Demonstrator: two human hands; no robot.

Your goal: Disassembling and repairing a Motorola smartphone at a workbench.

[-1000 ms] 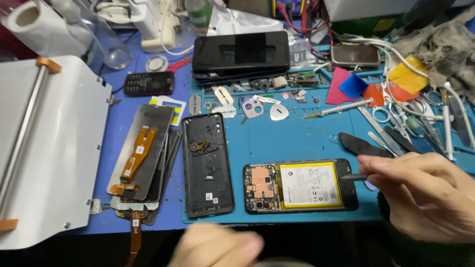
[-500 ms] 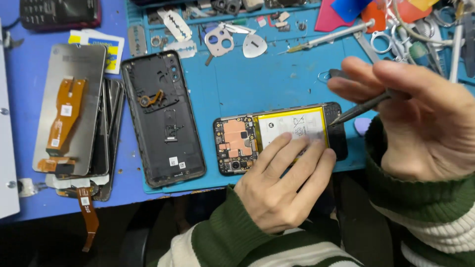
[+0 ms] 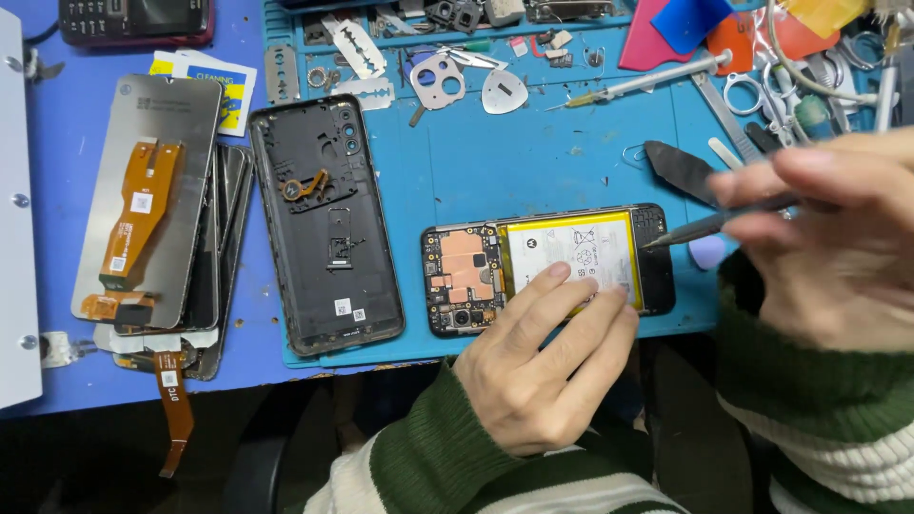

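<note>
Your left hand (image 3: 543, 366) presses flat on the battery (image 3: 571, 249); your right hand (image 3: 838, 238) grips the tool (image 3: 709, 226), whose tip may pierce it.

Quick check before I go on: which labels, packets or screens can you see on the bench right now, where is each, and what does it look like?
Battery label: on the opened phone under the left hand; white rectangle, yellow edge.
Cleaning packet: top left on the mat; yellow, blue and white.
Display panels: stacked at left, face down; grey backs, orange flex cable.
Keypad phone: top left edge; dark screen.
Stickers: inside the black back cover; small, white.
</note>
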